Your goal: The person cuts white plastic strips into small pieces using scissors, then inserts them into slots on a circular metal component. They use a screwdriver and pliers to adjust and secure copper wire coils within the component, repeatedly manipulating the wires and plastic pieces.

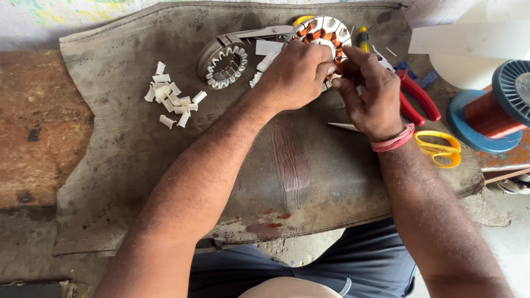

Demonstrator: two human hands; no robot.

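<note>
Working: both hands meet at a round metal stator (326,30) partly wound with copper wire, lying at the far edge of a worn grey mat (298,165) on the surface
Left hand (295,74): curled over the stator's near side, fingers closed on it
Right hand (372,91): fingertips pinched at the stator's right rim; what they pinch is too small to tell
Bare stator (222,59): unwound, left of the wound one
Paper pieces (172,98): small white pile, well left of the hands
Red pliers (417,98): just right of the right hand
Yellow scissors (440,148): near the right wrist
Copper wire spool (491,113): blue, far right
</note>
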